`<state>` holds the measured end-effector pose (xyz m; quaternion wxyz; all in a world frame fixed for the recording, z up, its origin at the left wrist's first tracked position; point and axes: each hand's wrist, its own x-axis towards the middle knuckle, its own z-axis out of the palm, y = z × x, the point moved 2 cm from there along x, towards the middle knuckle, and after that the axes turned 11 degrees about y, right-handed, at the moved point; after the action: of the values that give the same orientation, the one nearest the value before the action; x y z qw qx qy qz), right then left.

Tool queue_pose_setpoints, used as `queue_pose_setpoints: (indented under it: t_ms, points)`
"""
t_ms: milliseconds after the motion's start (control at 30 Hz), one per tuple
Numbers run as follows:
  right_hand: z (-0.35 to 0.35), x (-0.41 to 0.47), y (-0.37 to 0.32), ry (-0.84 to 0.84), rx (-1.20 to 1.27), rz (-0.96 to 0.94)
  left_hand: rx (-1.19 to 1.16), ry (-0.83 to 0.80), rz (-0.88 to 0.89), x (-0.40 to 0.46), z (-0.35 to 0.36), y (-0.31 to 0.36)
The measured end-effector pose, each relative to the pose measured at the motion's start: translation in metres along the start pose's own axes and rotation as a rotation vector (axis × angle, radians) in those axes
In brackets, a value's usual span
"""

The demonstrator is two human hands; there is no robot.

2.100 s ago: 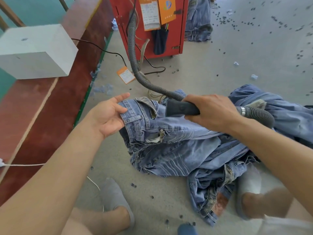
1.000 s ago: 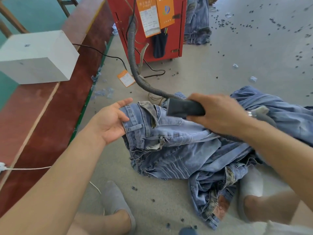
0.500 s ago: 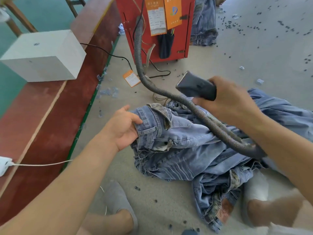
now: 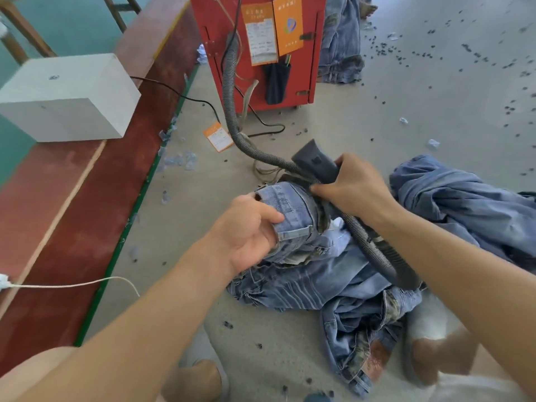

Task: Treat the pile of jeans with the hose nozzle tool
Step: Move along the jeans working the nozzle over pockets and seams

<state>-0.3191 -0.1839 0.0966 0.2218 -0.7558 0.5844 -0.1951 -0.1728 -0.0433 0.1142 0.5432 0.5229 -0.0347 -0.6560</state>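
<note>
**Waistband lifted, nozzle raised**

While the left hand grips a folded waistband of the top jeans, its fingers curled round the denim with the thumb on top, the right hand holds the nozzle just above and behind that fold. The right fingers wrap the nozzle's dark body – its flat mouth points up and away, clear of the cloth. The ribbed hose runs down from the red cabinet, loops over the floor, passes under the right hand and lies across the pile. The pile sits on the floor between the person's feet – more denim spreads to the right. A white block rests on the red tabletop at left. Small dark bits are scattered over the floor.
</note>
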Motion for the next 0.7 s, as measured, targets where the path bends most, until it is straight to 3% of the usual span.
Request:
queue_pose_setpoints:
  t_ms: [200, 400, 600, 700]
  points:
    - [0.010, -0.004, 0.027, -0.128, -0.121, 0.069, 0.011, 0.055, 0.089, 0.001, -0.010, 0.013]
    - [-0.052, -0.017, 0.019, -0.023, -0.037, -0.169, -0.063, 0.059, 0.128, 0.006, -0.019, 0.022]
    - [-0.054, -0.054, 0.021, -0.433, -0.116, -0.345, -0.118, 0.072, 0.144, 0.012, -0.023, 0.021]
    - [-0.033, -0.049, 0.018, -0.336, -0.059, -0.298, -0.057, 0.102, 0.146, 0.015, -0.022, 0.018]
